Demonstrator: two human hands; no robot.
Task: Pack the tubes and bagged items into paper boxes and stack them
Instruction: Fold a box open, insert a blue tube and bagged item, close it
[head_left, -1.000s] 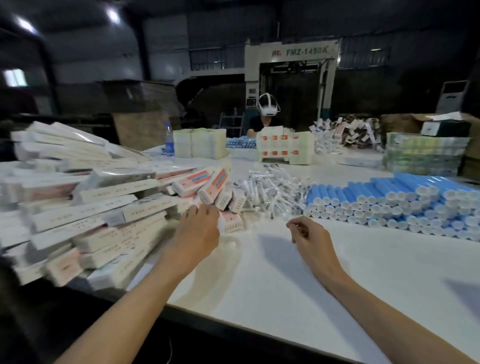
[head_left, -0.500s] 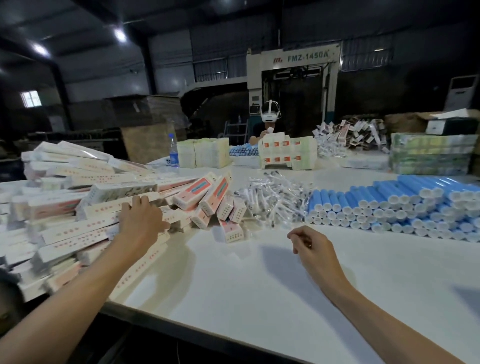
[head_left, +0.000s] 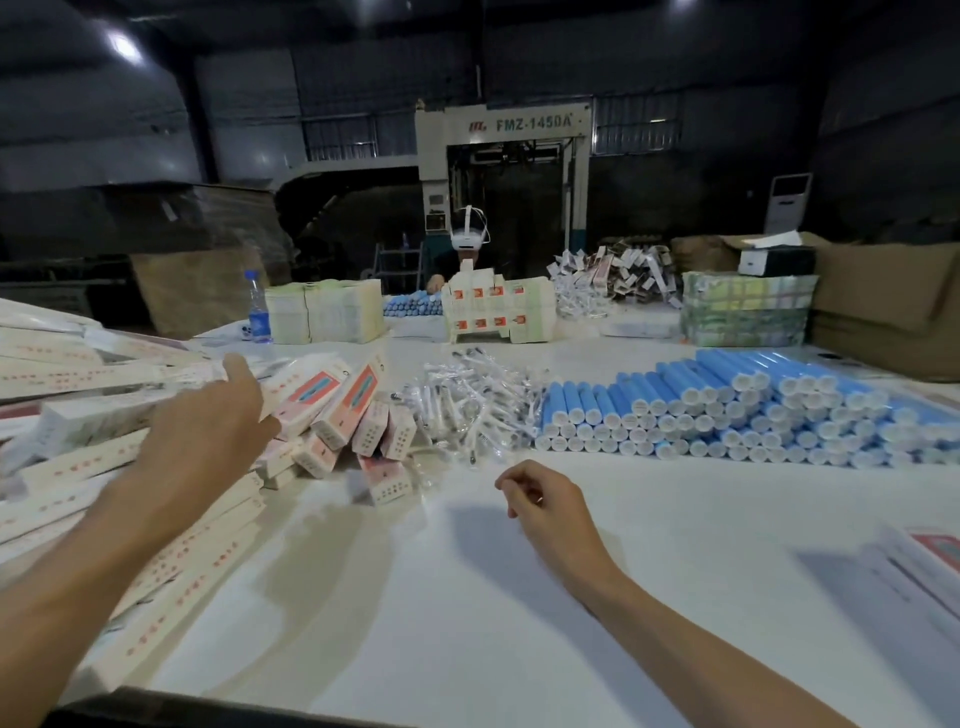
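Note:
A big heap of flat white-and-pink paper boxes (head_left: 78, 415) covers the table's left side, with several folded-up boxes (head_left: 353, 400) leaning at its right end. My left hand (head_left: 208, 431) reaches over the heap with its fingers spread, resting on the top boxes. Clear bagged items (head_left: 467, 410) lie piled in the middle. To their right, blue tubes (head_left: 727, 410) with white caps are stacked in rows. My right hand (head_left: 545, 499) rests on the white table (head_left: 467, 597) in front of the bagged items, fingers loosely curled and holding nothing.
Across the table a person (head_left: 470, 244) works behind a stack of packed boxes (head_left: 498, 309). A water bottle (head_left: 258, 306), pale bundles (head_left: 324, 312), green bundles (head_left: 743, 312) and cardboard cartons (head_left: 883, 312) line the far side. Another flat box (head_left: 924, 561) lies at the right edge.
My left hand slid left onto the box heap, then shifted up and right across it toward the folded boxes. My right hand stayed in place on the table.

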